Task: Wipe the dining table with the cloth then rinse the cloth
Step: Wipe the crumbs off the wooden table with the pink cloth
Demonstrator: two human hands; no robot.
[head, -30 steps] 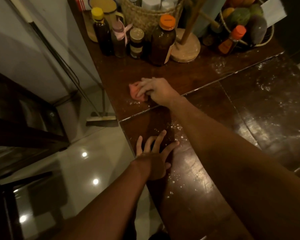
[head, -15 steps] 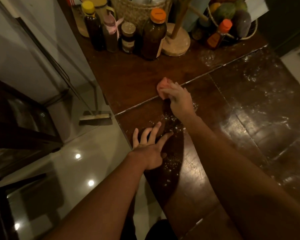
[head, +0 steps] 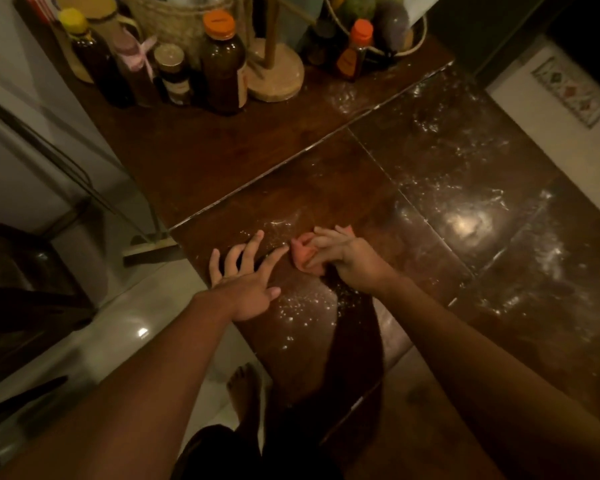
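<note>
Right hand (head: 347, 261): fingers bunched on pink cloth (head: 303, 256), near table (head: 222, 161) edge. Left hand (head: 243, 282): flat, fingers spread. Crumbs (head: 298, 308) remain widely; wiping unfinished, rinse pending.

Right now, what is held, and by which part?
The right hand grips the bunched pink cloth from above; the left hand, spread on the table, holds nothing.

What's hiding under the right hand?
A bunched pink cloth, held by the right hand on the table. The wood right beneath the cloth is covered, so any crumbs there cannot be seen.
</note>
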